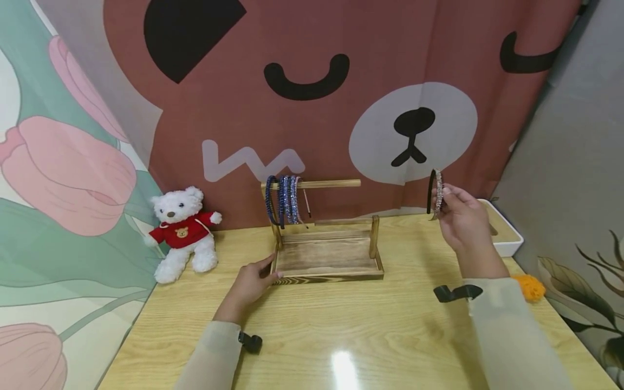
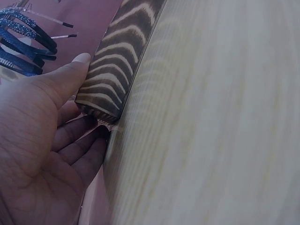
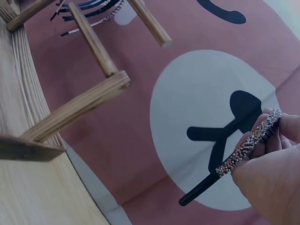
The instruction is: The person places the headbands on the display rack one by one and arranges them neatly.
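Observation:
My right hand pinches a headband in the air to the right of a wooden headband stand. In the right wrist view the headband has a sparkling beaded band and a plain black end. My left hand grips the stand's front left corner, with the thumb on the striped front face and the other fingers curled round the side. Several blue and glittery headbands hang at the left end of the stand's upper rod. Its tray sits on the table.
A white teddy bear in a red top sits left of the stand on the wooden table. Behind my right hand is a white-rimmed tray, and an orange fluffy thing lies by the right sleeve. A bear-print curtain hangs behind.

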`<state>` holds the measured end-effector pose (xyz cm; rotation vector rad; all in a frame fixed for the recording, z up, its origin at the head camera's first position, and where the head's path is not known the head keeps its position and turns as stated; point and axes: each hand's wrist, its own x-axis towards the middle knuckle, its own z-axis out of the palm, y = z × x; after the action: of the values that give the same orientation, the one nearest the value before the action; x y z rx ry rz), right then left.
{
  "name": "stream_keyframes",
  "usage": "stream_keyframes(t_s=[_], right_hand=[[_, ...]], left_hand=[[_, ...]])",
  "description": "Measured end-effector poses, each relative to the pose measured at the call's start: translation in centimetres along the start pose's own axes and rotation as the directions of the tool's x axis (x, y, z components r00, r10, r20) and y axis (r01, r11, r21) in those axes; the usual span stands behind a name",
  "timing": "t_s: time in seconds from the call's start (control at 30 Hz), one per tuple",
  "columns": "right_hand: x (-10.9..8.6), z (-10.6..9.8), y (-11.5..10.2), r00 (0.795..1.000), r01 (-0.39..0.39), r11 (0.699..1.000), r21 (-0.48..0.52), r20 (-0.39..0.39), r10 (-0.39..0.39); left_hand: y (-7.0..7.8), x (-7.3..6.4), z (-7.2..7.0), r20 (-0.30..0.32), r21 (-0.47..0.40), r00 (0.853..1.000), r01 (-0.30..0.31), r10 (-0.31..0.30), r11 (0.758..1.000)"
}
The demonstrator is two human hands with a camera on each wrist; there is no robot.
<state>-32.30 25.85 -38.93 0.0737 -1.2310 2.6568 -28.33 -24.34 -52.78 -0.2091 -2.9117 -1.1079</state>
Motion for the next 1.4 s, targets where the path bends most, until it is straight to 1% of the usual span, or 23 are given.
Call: stream_keyframes(t_s=[0.17, 0.23, 0.33, 0.4, 0.57, 0.73, 0.97, 1.07, 1.17, 1.3, 1.4], right_hand=[[0.7, 1.6, 1.6, 0.998, 0.000, 0.999, 0.032, 0.066, -0.002], [1.0, 2.8, 2.4, 0.997, -0.013, 0.999, 0.036, 0.074, 0.010], [1.3, 5.1, 3.8, 0.997, -0.028, 1.000, 0.013, 0.070, 0.027], [1.4, 6.7, 4.7, 0.997, -0.043, 0.999, -0.016, 0.065, 0.044], [1.3, 10.3, 7.5, 0.994, -0.060, 0.994, -0.094, 0.086, 0.068], [0.7, 13.1, 10.3, 0.992, -0.074, 0.985, -0.155, 0.094, 0.090], [0.0, 16.6, 13.3, 0.990, -0.108, 0.968, -0.225, 0.061, 0.124], [-0.4, 17.8, 14.2, 0.989, -0.121, 0.958, -0.262, 0.053, 0.140], [-0.6, 18.6, 15.2, 0.986, -0.133, 0.938, -0.320, 0.048, 0.157], [-1.0, 18.9, 16.3, 0.981, -0.169, 0.912, -0.375, 0.026, 0.192], [-1.1, 19.0, 16.9, 0.980, -0.179, 0.910, -0.373, 0.010, 0.197]], left_hand=[[-0.1, -0.1, 0.2, 0.002, 0.000, 1.000, 0.011, -0.011, 1.000], [-0.1, -0.1, 0.3, 0.005, -0.001, 1.000, 0.015, -0.015, 1.000], [-0.2, -0.1, 0.2, 0.002, -0.002, 1.000, 0.016, -0.016, 1.000], [-0.2, -0.1, 0.1, 0.001, -0.003, 1.000, 0.021, -0.021, 1.000], [-0.2, -0.1, 0.0, -0.002, -0.005, 1.000, 0.022, -0.022, 1.000], [-0.4, -0.2, 0.2, -0.002, -0.008, 1.000, 0.021, -0.021, 1.000], [-0.5, -0.2, 0.4, -0.001, -0.004, 1.000, 0.017, -0.017, 1.000], [-0.4, 0.0, 0.3, -0.005, -0.002, 1.000, 0.002, -0.002, 1.000], [-0.2, 0.2, 0.1, -0.012, -0.002, 1.000, -0.009, 0.009, 1.000], [-0.2, 0.3, 0.0, -0.002, -0.001, 1.000, 0.010, -0.010, 1.000], [-0.2, 0.2, 0.1, 0.010, -0.007, 1.000, 0.024, -0.023, 1.000]])
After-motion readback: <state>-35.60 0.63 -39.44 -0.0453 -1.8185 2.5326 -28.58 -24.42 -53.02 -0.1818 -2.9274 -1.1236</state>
